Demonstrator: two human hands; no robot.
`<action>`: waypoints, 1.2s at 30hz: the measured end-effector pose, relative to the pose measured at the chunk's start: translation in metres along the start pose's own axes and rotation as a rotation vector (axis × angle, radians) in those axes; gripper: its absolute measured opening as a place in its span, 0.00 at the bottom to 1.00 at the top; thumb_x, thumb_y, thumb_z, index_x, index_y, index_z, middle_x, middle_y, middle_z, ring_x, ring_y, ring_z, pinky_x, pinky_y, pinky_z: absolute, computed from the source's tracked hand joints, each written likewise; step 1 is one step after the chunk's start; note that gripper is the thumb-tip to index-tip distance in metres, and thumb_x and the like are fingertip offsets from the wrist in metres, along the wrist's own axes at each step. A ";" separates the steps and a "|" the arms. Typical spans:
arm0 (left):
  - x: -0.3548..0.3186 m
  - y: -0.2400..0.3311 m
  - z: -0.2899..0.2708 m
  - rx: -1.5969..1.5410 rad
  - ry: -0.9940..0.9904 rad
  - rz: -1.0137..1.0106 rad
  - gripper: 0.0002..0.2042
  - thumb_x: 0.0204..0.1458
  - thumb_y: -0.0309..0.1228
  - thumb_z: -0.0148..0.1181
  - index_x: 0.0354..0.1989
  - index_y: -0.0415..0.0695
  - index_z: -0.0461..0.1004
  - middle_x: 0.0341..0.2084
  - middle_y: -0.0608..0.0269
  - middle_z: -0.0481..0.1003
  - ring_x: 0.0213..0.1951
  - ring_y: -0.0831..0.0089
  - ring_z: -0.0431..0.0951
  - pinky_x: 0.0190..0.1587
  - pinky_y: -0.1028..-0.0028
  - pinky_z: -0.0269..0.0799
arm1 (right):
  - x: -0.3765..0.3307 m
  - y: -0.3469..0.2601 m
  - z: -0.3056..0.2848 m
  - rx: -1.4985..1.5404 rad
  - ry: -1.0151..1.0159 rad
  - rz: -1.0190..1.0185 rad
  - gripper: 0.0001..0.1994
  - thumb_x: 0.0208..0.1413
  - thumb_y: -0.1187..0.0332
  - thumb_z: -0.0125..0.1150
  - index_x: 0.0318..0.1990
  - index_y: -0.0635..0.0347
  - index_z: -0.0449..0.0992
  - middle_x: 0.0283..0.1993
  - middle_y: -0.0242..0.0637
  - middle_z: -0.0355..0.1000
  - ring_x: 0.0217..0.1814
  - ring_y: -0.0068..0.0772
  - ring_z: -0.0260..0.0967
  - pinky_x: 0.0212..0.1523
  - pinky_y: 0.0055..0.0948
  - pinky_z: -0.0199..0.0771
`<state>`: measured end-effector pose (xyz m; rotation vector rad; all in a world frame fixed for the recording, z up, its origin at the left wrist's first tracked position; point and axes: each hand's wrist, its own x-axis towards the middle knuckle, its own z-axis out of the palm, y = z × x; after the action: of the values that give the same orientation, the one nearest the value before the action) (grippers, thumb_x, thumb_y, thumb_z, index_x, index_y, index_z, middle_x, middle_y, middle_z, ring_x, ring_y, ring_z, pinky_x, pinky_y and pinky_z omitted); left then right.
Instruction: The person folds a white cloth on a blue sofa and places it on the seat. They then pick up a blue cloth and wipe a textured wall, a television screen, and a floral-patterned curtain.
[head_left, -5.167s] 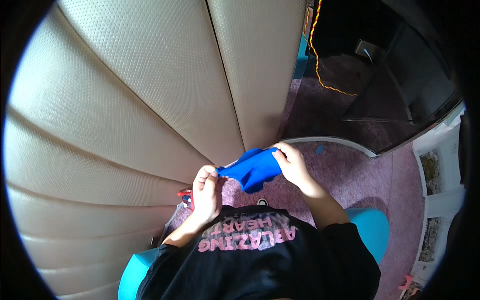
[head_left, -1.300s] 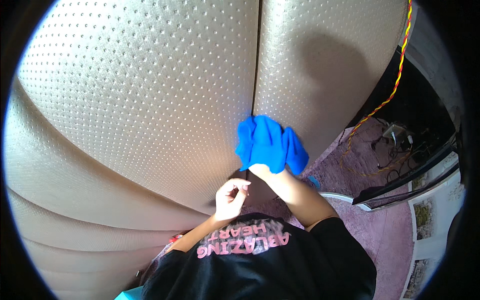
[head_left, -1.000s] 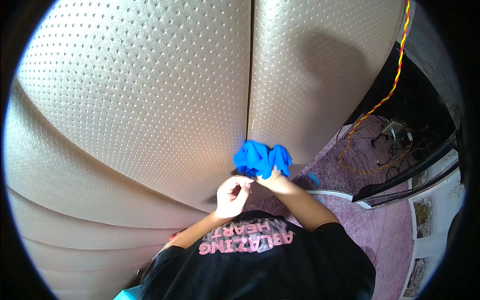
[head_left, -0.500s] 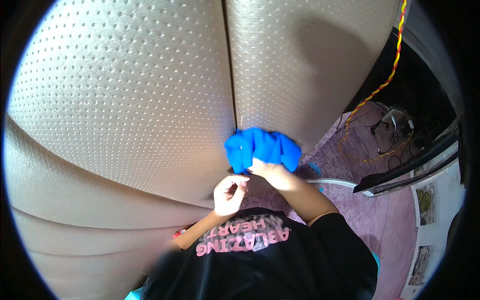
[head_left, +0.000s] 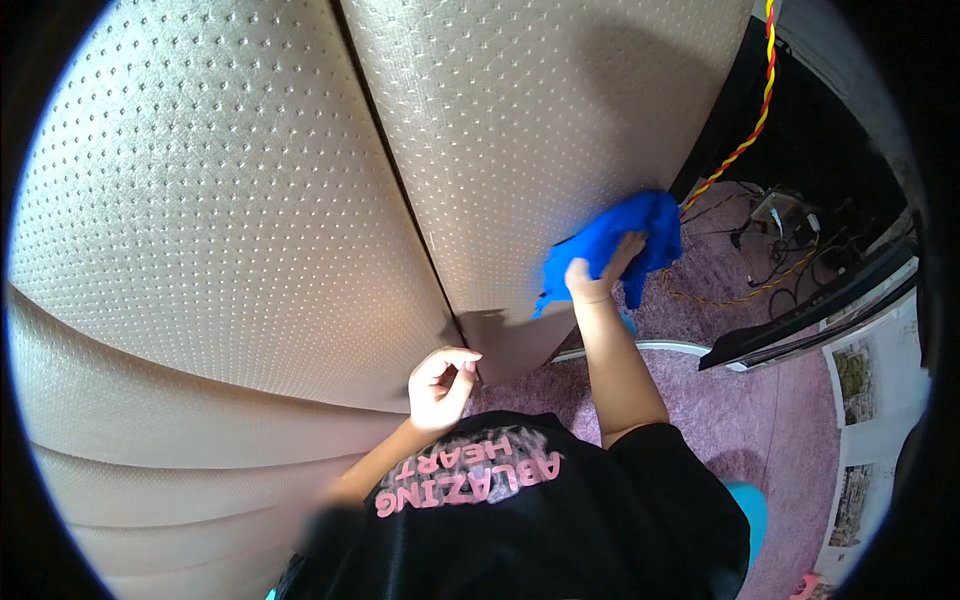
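Though creased, blue cloth (head_left: pixel 605 238) at panel edge (head_left: pixel 680 145).

Surface materials as they appear. The blue cloth (head_left: pixel 605 235) is a soft, matt fabric, creased into loose folds and ragged along its lower left edge. The pale padded panel (head_left: pixel 230 190) is leather-like, its satin sheen broken by rows of small dimples. The black T-shirt (head_left: pixel 560 530) is matt fabric; its pink lettering (head_left: pixel 470 475) looks patchy. The purple carpet (head_left: pixel 785 425) shows a matt, fuzzy pile. The red-and-yellow twisted cord (head_left: pixel 770 65) has a smooth, plastic-looking sheath. The turquoise seat (head_left: pixel 747 500) looks smooth.
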<state>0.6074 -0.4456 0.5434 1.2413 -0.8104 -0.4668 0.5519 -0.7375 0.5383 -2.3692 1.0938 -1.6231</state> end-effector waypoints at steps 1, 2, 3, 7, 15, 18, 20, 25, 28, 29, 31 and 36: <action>0.000 -0.002 0.001 0.001 0.005 -0.012 0.04 0.59 0.19 0.55 0.40 0.38 0.75 0.33 0.62 0.75 0.29 0.80 0.73 0.33 0.80 0.70 | -0.010 0.015 0.004 0.010 0.035 0.053 0.18 0.52 0.60 0.57 0.45 0.63 0.70 0.46 0.50 0.66 0.52 0.52 0.60 0.52 0.50 0.60; -0.003 -0.004 0.001 0.003 0.019 -0.023 0.04 0.59 0.19 0.55 0.40 0.38 0.75 0.33 0.62 0.75 0.29 0.80 0.73 0.33 0.80 0.70 | -0.025 0.021 0.009 0.039 0.052 0.109 0.15 0.52 0.61 0.57 0.42 0.61 0.69 0.42 0.47 0.66 0.48 0.50 0.61 0.49 0.48 0.60; -0.004 -0.003 0.002 -0.005 0.021 -0.027 0.04 0.58 0.19 0.55 0.40 0.38 0.75 0.33 0.62 0.75 0.29 0.80 0.73 0.33 0.80 0.70 | -0.045 0.025 0.012 0.112 0.046 0.164 0.12 0.52 0.61 0.57 0.39 0.59 0.69 0.39 0.44 0.65 0.44 0.47 0.61 0.46 0.46 0.61; -0.003 -0.001 0.000 0.017 0.025 -0.010 0.04 0.58 0.19 0.56 0.40 0.38 0.75 0.31 0.63 0.75 0.29 0.80 0.73 0.33 0.80 0.69 | -0.123 -0.008 0.029 0.501 -0.002 0.183 0.07 0.53 0.63 0.56 0.25 0.50 0.68 0.24 0.34 0.62 0.29 0.37 0.61 0.32 0.40 0.62; 0.002 0.011 -0.009 0.120 0.051 0.212 0.05 0.59 0.18 0.54 0.41 0.37 0.73 0.30 0.63 0.74 0.29 0.80 0.72 0.33 0.79 0.69 | -0.121 -0.086 0.007 0.736 -0.443 -0.333 0.08 0.40 0.72 0.66 0.23 0.53 0.70 0.24 0.35 0.64 0.27 0.42 0.64 0.31 0.40 0.64; 0.002 0.019 -0.013 0.123 0.178 0.237 0.08 0.52 0.13 0.55 0.37 0.38 0.75 0.26 0.60 0.75 0.28 0.73 0.74 0.32 0.75 0.69 | -0.100 -0.129 0.000 1.121 -0.796 -0.252 0.10 0.40 0.68 0.64 0.25 0.52 0.66 0.25 0.33 0.61 0.29 0.39 0.62 0.32 0.39 0.61; 0.002 0.026 -0.019 0.173 0.198 0.348 0.08 0.51 0.13 0.55 0.36 0.38 0.75 0.27 0.58 0.75 0.28 0.71 0.75 0.32 0.74 0.70 | -0.084 -0.156 0.010 0.885 -0.741 -0.605 0.14 0.39 0.58 0.62 0.22 0.51 0.61 0.24 0.32 0.56 0.31 0.37 0.60 0.32 0.37 0.58; 0.000 0.042 -0.034 0.351 0.165 0.532 0.08 0.49 0.12 0.54 0.35 0.38 0.73 0.28 0.54 0.77 0.27 0.69 0.76 0.32 0.72 0.71 | -0.002 -0.205 -0.020 0.602 -0.234 -0.819 0.11 0.34 0.60 0.62 0.23 0.51 0.68 0.26 0.35 0.59 0.29 0.41 0.60 0.30 0.42 0.57; -0.005 0.039 -0.033 0.261 0.203 0.419 0.08 0.50 0.12 0.54 0.35 0.38 0.73 0.29 0.55 0.76 0.26 0.72 0.75 0.30 0.74 0.70 | 0.033 -0.225 -0.023 0.889 -0.407 -0.491 0.15 0.41 0.60 0.65 0.38 0.54 0.76 0.40 0.42 0.69 0.40 0.49 0.67 0.35 0.45 0.64; -0.004 0.036 -0.031 0.237 0.220 0.385 0.08 0.50 0.12 0.54 0.35 0.38 0.73 0.29 0.56 0.77 0.26 0.73 0.75 0.29 0.75 0.70 | 0.048 -0.222 -0.026 0.749 -0.204 -0.610 0.18 0.42 0.59 0.64 0.41 0.55 0.76 0.44 0.43 0.68 0.40 0.50 0.67 0.36 0.46 0.65; -0.004 0.030 -0.028 0.225 0.247 0.372 0.08 0.51 0.13 0.55 0.37 0.37 0.74 0.30 0.55 0.77 0.26 0.74 0.74 0.29 0.76 0.69 | 0.050 -0.223 -0.027 0.558 0.093 -0.739 0.22 0.46 0.56 0.64 0.49 0.55 0.76 0.53 0.46 0.69 0.47 0.52 0.69 0.44 0.47 0.69; -0.008 0.032 -0.026 0.173 0.300 0.306 0.07 0.52 0.14 0.55 0.37 0.38 0.76 0.32 0.56 0.77 0.30 0.72 0.76 0.34 0.76 0.71 | -0.013 -0.195 -0.013 0.778 -0.478 -0.688 0.25 0.48 0.59 0.66 0.55 0.54 0.75 0.56 0.44 0.72 0.55 0.48 0.71 0.54 0.46 0.70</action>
<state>0.6181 -0.4135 0.5690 1.2806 -0.7767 0.0387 0.6382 -0.5808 0.6178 -2.4069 -0.4250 -1.1388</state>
